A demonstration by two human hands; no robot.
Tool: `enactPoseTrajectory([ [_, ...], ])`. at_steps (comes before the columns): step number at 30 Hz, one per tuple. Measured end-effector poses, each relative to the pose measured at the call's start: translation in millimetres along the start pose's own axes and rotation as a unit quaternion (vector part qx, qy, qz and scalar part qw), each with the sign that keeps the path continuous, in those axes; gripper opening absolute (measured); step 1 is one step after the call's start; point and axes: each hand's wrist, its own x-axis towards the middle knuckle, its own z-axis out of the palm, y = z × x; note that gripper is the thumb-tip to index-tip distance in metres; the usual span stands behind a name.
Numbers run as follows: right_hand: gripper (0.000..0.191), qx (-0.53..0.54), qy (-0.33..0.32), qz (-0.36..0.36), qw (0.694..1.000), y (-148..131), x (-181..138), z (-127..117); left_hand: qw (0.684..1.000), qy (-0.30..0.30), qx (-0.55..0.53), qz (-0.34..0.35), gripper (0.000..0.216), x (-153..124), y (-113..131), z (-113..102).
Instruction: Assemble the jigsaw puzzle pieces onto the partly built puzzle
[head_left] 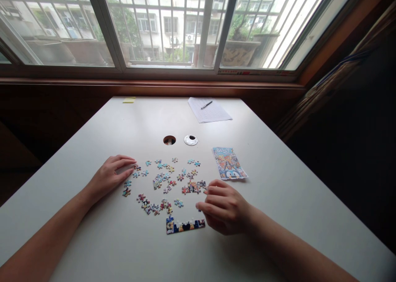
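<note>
Puzzle pieces point(192, 187) sit scattered mid-table point(77, 150), a joined strip point(185, 226) below them. Left hand point(113, 171) has thumb and fingers apart beside them; right hand point(224, 205) is curled, can't tell if gripping. I'd check the picture sheet point(229, 163), pressing joins flat. White tabletop, barred window point(154, 34) beyond.

A home: curtain point(337, 69), barred window point(167, 30)

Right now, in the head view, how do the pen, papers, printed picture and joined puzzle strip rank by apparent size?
1. Papers and printed picture: too alike to rank.
2. Joined puzzle strip.
3. Pen.
</note>
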Motion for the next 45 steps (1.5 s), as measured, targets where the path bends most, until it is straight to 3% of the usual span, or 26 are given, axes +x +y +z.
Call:
enactPoseTrajectory([
  [19, 0.023, 0.010, 0.000, 0.000, 1.000, 0.0, -0.5, 0.5, 0.999, -0.015, 0.026, 0.028, 0.039, 0.8, -7.0, 3.6],
  [29, 0.025, 0.016, -0.001, 0.002, 1.000, 0.6, -2.0, 1.2, 0.998, 0.022, 0.037, 0.054, 0.033, 0.8, -9.0, 8.3],
  [45, 0.023, 0.013, -0.006, 0.003, 1.000, 0.2, -1.0, 0.2, 0.998, 0.025, 0.033, 0.043, 0.036, 1.8, -3.3, 6.1],
])
